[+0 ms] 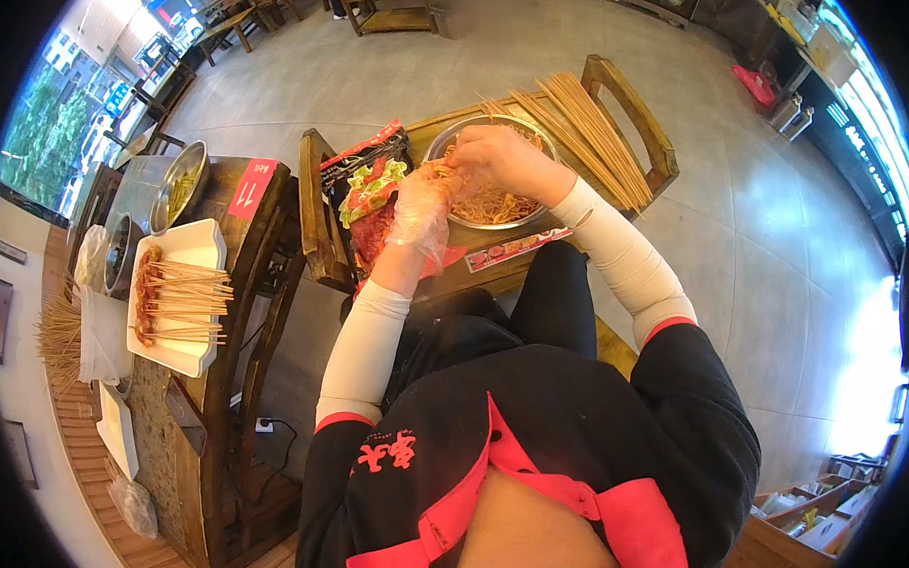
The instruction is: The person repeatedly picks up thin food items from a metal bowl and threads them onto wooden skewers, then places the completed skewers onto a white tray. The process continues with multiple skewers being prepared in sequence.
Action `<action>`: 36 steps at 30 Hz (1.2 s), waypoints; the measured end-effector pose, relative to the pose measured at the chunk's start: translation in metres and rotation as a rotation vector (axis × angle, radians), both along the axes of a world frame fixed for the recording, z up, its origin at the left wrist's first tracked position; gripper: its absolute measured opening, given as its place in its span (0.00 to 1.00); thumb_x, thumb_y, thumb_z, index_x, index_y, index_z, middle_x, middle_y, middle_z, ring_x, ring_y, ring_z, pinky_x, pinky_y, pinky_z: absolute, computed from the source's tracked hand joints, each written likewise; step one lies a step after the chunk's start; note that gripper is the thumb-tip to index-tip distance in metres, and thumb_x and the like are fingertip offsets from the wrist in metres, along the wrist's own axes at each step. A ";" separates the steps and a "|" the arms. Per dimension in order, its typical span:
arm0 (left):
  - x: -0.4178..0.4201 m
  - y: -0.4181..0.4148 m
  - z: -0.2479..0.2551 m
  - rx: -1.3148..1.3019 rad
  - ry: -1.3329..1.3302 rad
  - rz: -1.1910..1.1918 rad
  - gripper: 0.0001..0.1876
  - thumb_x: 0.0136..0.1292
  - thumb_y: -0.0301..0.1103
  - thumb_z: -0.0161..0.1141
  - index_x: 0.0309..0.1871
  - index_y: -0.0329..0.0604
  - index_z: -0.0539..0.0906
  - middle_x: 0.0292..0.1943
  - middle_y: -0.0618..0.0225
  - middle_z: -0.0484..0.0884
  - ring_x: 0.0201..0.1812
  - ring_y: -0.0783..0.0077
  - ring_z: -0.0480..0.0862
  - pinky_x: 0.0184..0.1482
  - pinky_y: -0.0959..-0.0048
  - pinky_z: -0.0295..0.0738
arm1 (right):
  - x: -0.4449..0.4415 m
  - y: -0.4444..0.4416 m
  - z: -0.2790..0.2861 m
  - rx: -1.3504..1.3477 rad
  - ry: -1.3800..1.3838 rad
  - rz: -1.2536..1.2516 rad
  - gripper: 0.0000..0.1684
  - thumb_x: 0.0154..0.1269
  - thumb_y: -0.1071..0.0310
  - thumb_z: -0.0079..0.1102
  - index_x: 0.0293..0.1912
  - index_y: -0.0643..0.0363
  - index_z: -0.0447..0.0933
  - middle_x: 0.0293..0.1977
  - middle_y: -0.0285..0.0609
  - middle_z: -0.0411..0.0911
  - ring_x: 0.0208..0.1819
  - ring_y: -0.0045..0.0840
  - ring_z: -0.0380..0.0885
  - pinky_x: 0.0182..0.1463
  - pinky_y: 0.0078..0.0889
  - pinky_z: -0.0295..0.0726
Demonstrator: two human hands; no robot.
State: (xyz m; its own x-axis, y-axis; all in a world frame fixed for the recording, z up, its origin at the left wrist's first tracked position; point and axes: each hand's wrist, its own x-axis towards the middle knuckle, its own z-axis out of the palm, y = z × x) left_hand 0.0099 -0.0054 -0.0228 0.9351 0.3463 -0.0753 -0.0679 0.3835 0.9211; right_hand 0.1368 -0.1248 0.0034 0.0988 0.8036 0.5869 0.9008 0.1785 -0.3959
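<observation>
My left hand [425,208], in a clear plastic glove, meets my right hand [496,161] over the left rim of a round metal bowl [494,227]. The fingertips of both are pinched together on a small orange-brown bit of food [445,168], mostly hidden by the fingers. Inside the bowl lie reddish-brown, thin shredded strands of food [495,204]. Left of it is a black-and-red plastic food bag [368,183] with green leaves and red meat showing, perhaps as print. Many bamboo skewers [598,142] lie to the right of the bowl.
The bowl stands on a wooden stool or bench with raised end frames [632,114]. On the wooden table at left are a white tray [200,256] of loaded skewers [150,296], a metal bowl of green food [180,188], a dark bowl [121,253] and a red number card [253,188].
</observation>
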 end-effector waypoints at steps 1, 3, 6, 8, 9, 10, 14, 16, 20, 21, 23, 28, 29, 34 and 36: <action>0.001 0.001 -0.001 0.013 0.012 -0.007 0.11 0.68 0.24 0.54 0.52 0.33 0.74 0.44 0.65 0.79 0.47 0.70 0.81 0.53 0.71 0.77 | 0.000 0.001 0.002 -0.043 -0.021 0.001 0.12 0.51 0.71 0.67 0.38 0.60 0.81 0.32 0.43 0.76 0.36 0.38 0.77 0.40 0.35 0.77; 0.001 0.001 0.000 0.041 0.036 -0.019 0.12 0.68 0.25 0.54 0.53 0.33 0.74 0.45 0.66 0.79 0.47 0.71 0.81 0.54 0.71 0.76 | -0.004 0.000 0.005 -0.074 -0.120 0.005 0.14 0.50 0.70 0.67 0.39 0.62 0.80 0.33 0.45 0.76 0.37 0.39 0.77 0.41 0.37 0.77; -0.004 0.007 -0.003 -0.070 -0.043 -0.043 0.12 0.67 0.25 0.55 0.53 0.33 0.74 0.46 0.65 0.80 0.47 0.71 0.81 0.55 0.71 0.76 | -0.006 -0.003 0.006 -0.058 -0.145 0.056 0.15 0.51 0.72 0.66 0.42 0.61 0.80 0.36 0.45 0.76 0.40 0.40 0.77 0.43 0.37 0.77; -0.009 0.002 0.007 -0.099 -0.026 -0.024 0.13 0.67 0.25 0.56 0.53 0.33 0.75 0.46 0.65 0.80 0.47 0.71 0.81 0.55 0.71 0.76 | -0.009 -0.007 0.013 -0.110 -0.090 0.026 0.15 0.50 0.76 0.61 0.41 0.62 0.81 0.37 0.46 0.77 0.42 0.41 0.78 0.46 0.37 0.77; -0.011 -0.001 0.012 -0.115 -0.018 -0.018 0.13 0.67 0.25 0.56 0.53 0.33 0.75 0.46 0.65 0.80 0.46 0.71 0.81 0.55 0.71 0.77 | -0.011 -0.009 0.016 -0.137 -0.063 0.008 0.16 0.49 0.78 0.59 0.41 0.63 0.81 0.37 0.46 0.77 0.44 0.41 0.78 0.47 0.37 0.78; -0.010 0.000 0.011 -0.103 -0.004 -0.024 0.12 0.67 0.25 0.56 0.52 0.34 0.75 0.45 0.66 0.80 0.46 0.71 0.81 0.54 0.71 0.77 | -0.006 -0.007 0.012 -0.145 -0.062 0.003 0.15 0.51 0.78 0.59 0.41 0.63 0.81 0.39 0.46 0.78 0.44 0.42 0.78 0.47 0.38 0.77; -0.010 0.008 0.003 -0.117 -0.020 0.007 0.09 0.67 0.25 0.56 0.49 0.37 0.76 0.45 0.66 0.80 0.46 0.70 0.81 0.53 0.68 0.78 | -0.007 -0.010 0.024 -0.171 0.025 0.071 0.15 0.54 0.74 0.62 0.44 0.63 0.80 0.43 0.46 0.78 0.46 0.40 0.77 0.49 0.36 0.77; -0.012 0.010 0.004 -0.145 -0.049 0.012 0.08 0.67 0.26 0.56 0.48 0.39 0.76 0.45 0.66 0.80 0.46 0.69 0.81 0.53 0.67 0.79 | -0.008 -0.013 0.024 -0.147 0.029 0.119 0.16 0.55 0.72 0.63 0.45 0.63 0.80 0.43 0.47 0.78 0.47 0.40 0.77 0.50 0.36 0.77; -0.015 0.012 0.010 -0.167 -0.086 -0.065 0.06 0.67 0.28 0.57 0.45 0.39 0.77 0.45 0.65 0.80 0.46 0.68 0.82 0.52 0.66 0.79 | -0.006 -0.013 0.021 -0.122 -0.032 0.101 0.17 0.56 0.69 0.66 0.46 0.61 0.79 0.44 0.46 0.77 0.47 0.40 0.77 0.51 0.36 0.77; -0.016 0.011 0.014 -0.165 -0.099 -0.085 0.06 0.67 0.28 0.57 0.44 0.39 0.77 0.45 0.64 0.80 0.46 0.67 0.82 0.52 0.66 0.79 | -0.005 -0.012 0.021 -0.124 -0.039 0.080 0.17 0.55 0.70 0.66 0.46 0.61 0.80 0.44 0.45 0.77 0.47 0.40 0.77 0.50 0.36 0.77; -0.018 0.004 0.025 -0.143 -0.021 -0.055 0.07 0.67 0.30 0.57 0.45 0.37 0.78 0.46 0.64 0.81 0.47 0.66 0.82 0.53 0.66 0.79 | -0.003 -0.011 0.021 -0.067 -0.017 0.105 0.12 0.55 0.72 0.65 0.41 0.61 0.81 0.39 0.44 0.79 0.42 0.39 0.78 0.46 0.36 0.78; -0.019 -0.005 0.028 -0.111 -0.013 -0.095 0.11 0.69 0.31 0.56 0.49 0.35 0.78 0.47 0.63 0.82 0.48 0.67 0.82 0.57 0.69 0.75 | -0.010 -0.009 0.020 -0.089 0.013 -0.023 0.09 0.53 0.72 0.62 0.36 0.62 0.81 0.33 0.47 0.78 0.38 0.42 0.79 0.43 0.39 0.78; -0.020 -0.007 0.030 -0.075 -0.016 -0.088 0.11 0.69 0.31 0.56 0.49 0.35 0.78 0.46 0.63 0.82 0.48 0.67 0.82 0.58 0.69 0.75 | -0.012 -0.007 0.018 -0.109 0.007 -0.073 0.09 0.51 0.72 0.62 0.35 0.62 0.81 0.33 0.48 0.78 0.39 0.43 0.79 0.44 0.40 0.78; -0.019 -0.007 0.021 -0.086 0.023 -0.037 0.10 0.68 0.24 0.54 0.50 0.33 0.78 0.45 0.61 0.82 0.44 0.68 0.83 0.52 0.70 0.79 | -0.020 -0.009 0.029 -0.217 0.114 -0.021 0.15 0.53 0.76 0.59 0.44 0.62 0.81 0.38 0.49 0.81 0.41 0.40 0.81 0.46 0.37 0.79; -0.018 -0.008 0.024 -0.088 0.019 0.025 0.11 0.68 0.24 0.54 0.51 0.32 0.76 0.46 0.60 0.82 0.45 0.67 0.83 0.52 0.69 0.79 | -0.011 -0.011 0.025 -0.159 0.231 0.041 0.18 0.55 0.77 0.57 0.48 0.60 0.79 0.38 0.45 0.81 0.39 0.37 0.81 0.45 0.35 0.79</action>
